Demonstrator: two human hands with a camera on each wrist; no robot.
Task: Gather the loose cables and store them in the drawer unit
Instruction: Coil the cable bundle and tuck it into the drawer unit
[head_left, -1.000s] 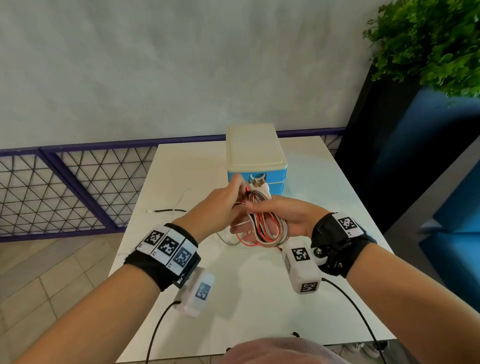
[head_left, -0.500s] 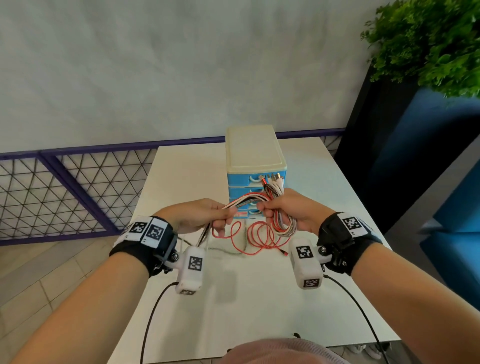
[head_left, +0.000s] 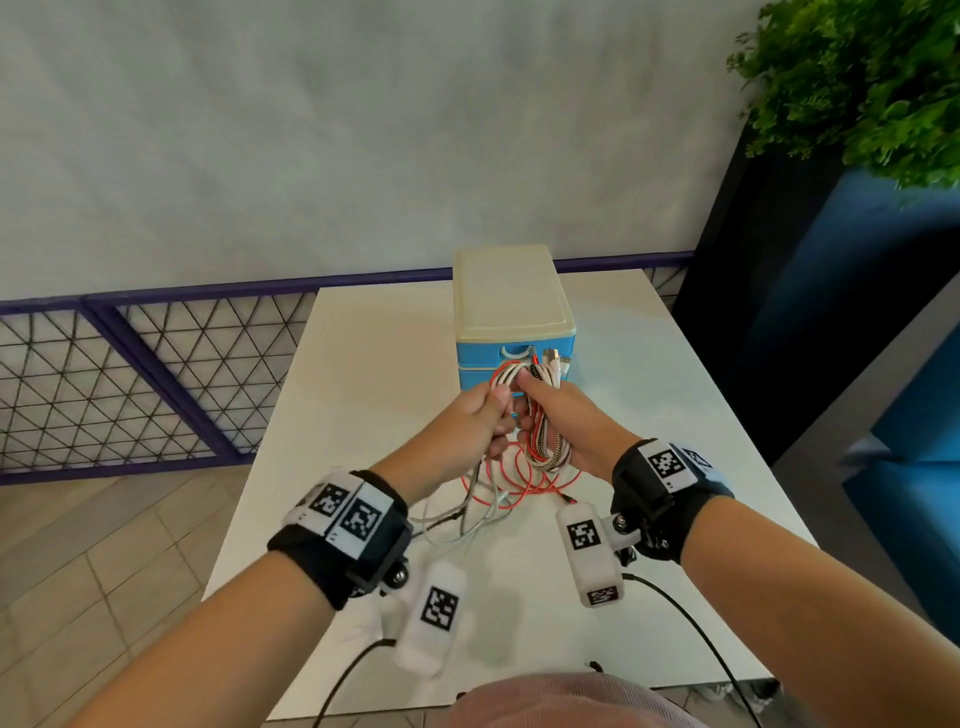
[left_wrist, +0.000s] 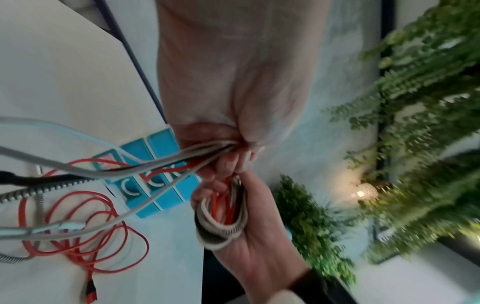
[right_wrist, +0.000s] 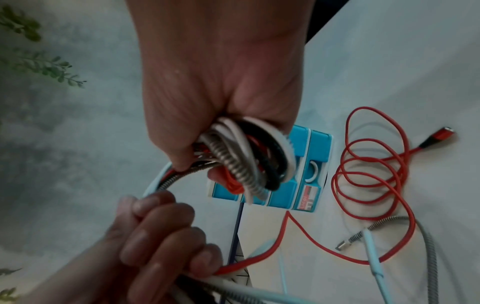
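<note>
A person's two hands work a bundle of cables (head_left: 543, 441) above a white surface (head_left: 363, 395), just in front of a blue drawer unit (head_left: 511, 332) with a cream top. The right hand (head_left: 566, 421) has its fingers (right_wrist: 182, 148) curled tight round a coiled hank of white, black, red and metal-braided leads. The left hand (head_left: 467, 421), close beside it, grips the trailing strands, its fingers (right_wrist: 155, 226) wrapped round them. From the left hand a red cable (right_wrist: 374, 164) drops in loose loops onto the surface, its red-and-black plug (right_wrist: 439, 135) lying flat near the drawer unit. A pale blue lead (right_wrist: 371, 257) and a metal-braided lead (right_wrist: 405, 221) also lie slack there. The drawers are closed. A leafy green plant (head_left: 862, 78) stands at the right, and a purple lattice railing (head_left: 130, 384) runs behind the surface.
</note>
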